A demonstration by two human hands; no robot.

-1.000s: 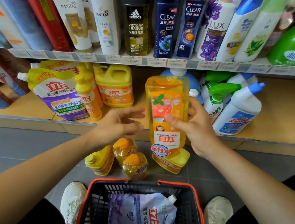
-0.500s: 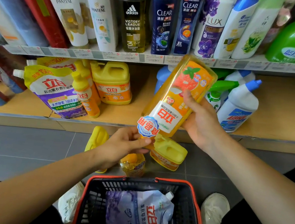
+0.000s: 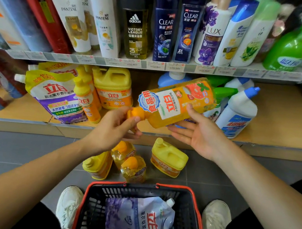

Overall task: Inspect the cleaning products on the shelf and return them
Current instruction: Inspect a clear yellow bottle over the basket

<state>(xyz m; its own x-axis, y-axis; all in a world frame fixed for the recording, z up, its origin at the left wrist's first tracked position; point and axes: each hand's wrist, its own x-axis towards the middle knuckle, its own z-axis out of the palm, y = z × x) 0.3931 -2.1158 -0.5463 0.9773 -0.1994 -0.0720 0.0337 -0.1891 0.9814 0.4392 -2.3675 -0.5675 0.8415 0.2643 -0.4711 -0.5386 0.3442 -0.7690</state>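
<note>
Before the lower shelf (image 3: pixel 282 136) and its front edge the orange bottle (image 3: pixel 169 105) lies sideways in the air — left hand (image 3: pixel 114 128) pinching its cap (image 3: pixel 136 113), right hand (image 3: pixel 196 134) flat-fingered beneath — and a slack pinch could drop it onto the floor bottles (image 3: pixel 128 162).

We're in a shop aisle, looking down at a low rack w/ two levels. The upper shelf (image 3: pixel 190 68) has a pale grey front edge w/ a strip of price tags (image 3: pixel 122 62) running along it; the back behind it is dark. The lower shelf (image 3: pixel 284 124) is a light wood-tone board w/ a grey lip, sitting just above the floor (image 3: pixel 10 150). The floor is matte grey tile w/ thin pale joints. Light is even & fairly bright, w/ shade at the back under the upper shelf.
</note>
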